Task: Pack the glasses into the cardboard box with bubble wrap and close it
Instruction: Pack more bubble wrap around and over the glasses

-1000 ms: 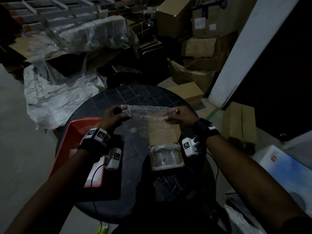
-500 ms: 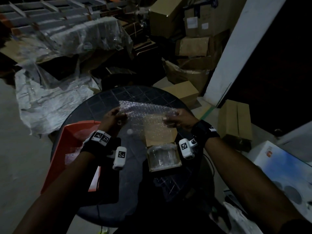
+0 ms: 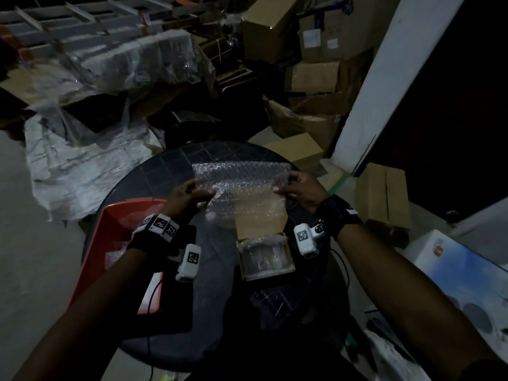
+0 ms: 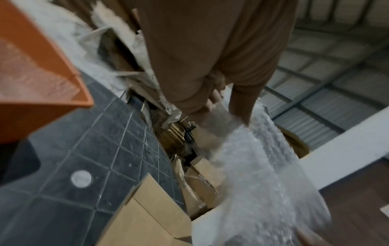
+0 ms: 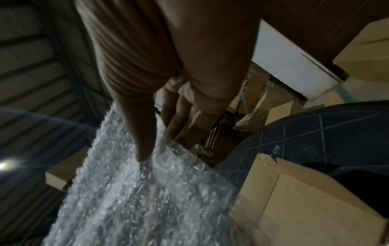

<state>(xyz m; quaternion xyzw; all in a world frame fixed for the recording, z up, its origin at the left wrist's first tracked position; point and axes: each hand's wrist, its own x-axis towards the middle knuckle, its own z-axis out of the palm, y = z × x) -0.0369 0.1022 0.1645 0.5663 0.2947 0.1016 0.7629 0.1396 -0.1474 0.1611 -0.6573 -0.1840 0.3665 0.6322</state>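
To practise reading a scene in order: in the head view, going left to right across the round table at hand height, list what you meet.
Orange tray → left hand → bubble wrap, stretched between both hands → right hand. The open cardboard box sits nearer the person, under the wrap's right half.

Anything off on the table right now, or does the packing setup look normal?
Nothing stands out. Both hands, left hand and right hand, hold the bubble wrap stretched above the open cardboard box, which sits upright on the round table with wrapped glass inside.
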